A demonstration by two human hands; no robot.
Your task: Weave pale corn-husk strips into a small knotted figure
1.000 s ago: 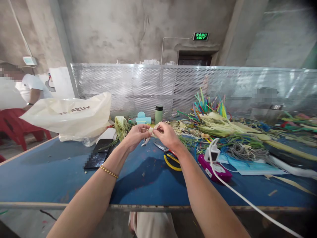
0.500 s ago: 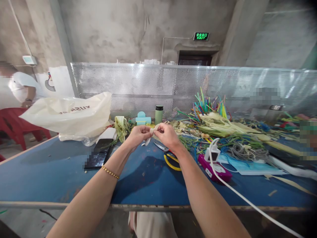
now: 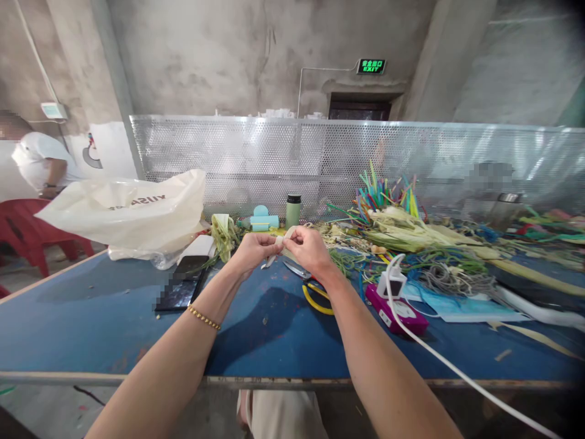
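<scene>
Pale flat strip [image 3: 289, 233] sits right between my two hands, up off the surface [image 3: 82, 323], straight ahead of me. My left hand [image 3: 253, 250] and right hand [image 3: 311, 249] are both closed to a thumb-and-finger pinch on it, fingertips nearly meeting, so neither is nearer. Long axis: bent, roughly upper right to lower left; one part curves up at my right fingertips, a loose tail drops below my left ones. One piece or two overlapped, can't tell, fingers cover the middle. Scissors [image 3: 297, 271] lie below, nearer my right hand, blades angled up-left toward the tail, handles partly behind my right wrist.
</scene>
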